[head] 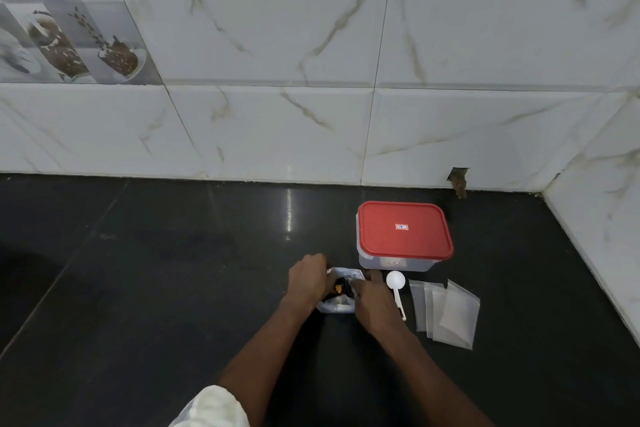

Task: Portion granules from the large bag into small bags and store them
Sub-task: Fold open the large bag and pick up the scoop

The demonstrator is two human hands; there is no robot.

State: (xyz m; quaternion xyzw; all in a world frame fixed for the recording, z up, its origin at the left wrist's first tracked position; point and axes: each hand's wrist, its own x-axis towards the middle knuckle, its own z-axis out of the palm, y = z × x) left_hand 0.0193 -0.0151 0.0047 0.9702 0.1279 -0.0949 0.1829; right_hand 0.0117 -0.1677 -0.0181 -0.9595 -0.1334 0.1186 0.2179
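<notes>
Both the left hand (308, 279) and right hand (372, 298) grip the mouth of the large bag (336, 307) on the desk (173, 288), apparently opening it. Next, one hand must free itself for the spoon (396, 279) just beside the small bags (450, 312).

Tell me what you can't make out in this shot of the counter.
In the head view:
large bag: mouth and contents covered by the left hand and right hand.
container: inside hidden by its red lid.
lid label: too small to read.
small bags: overlapping, count unclear.
</notes>
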